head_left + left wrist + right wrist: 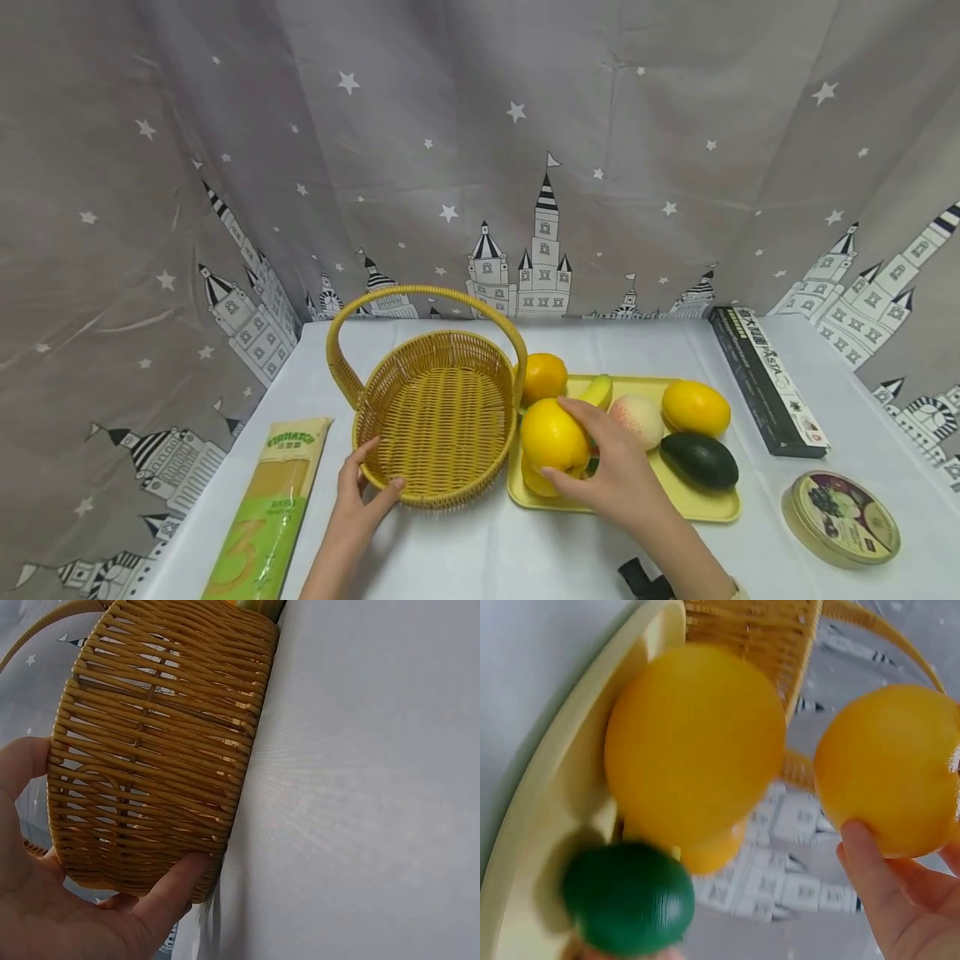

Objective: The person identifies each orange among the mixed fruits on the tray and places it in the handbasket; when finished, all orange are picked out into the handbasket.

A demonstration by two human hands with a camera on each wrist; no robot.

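A round orange (pixel 555 435) is in my right hand (pixel 621 467), thumb on one side and fingers on the other. In the right wrist view the held orange (pixel 892 769) is clear of a second yellow-orange fruit (pixel 694 746) on the yellow tray (pixel 705 507). My left hand (pixel 362 510) grips the near-left rim of a woven basket (pixel 442 429) with a tall handle; the thumb (pixel 176 892) presses its outer side. Only weave shows inside the basket. Also on the tray are a peach (pixel 637 419), a dark green avocado (pixel 699 461), a lemon (pixel 696 407) and a partly hidden banana (pixel 598 392).
Another orange (pixel 545 377) sits at the tray's back left, beside the basket handle. A pasta packet (pixel 266 508) lies at the left. To the right are a black pasta box (pixel 768 383) and a round tin (pixel 842 518). A patterned grey curtain (pixel 480 167) hangs behind the table.
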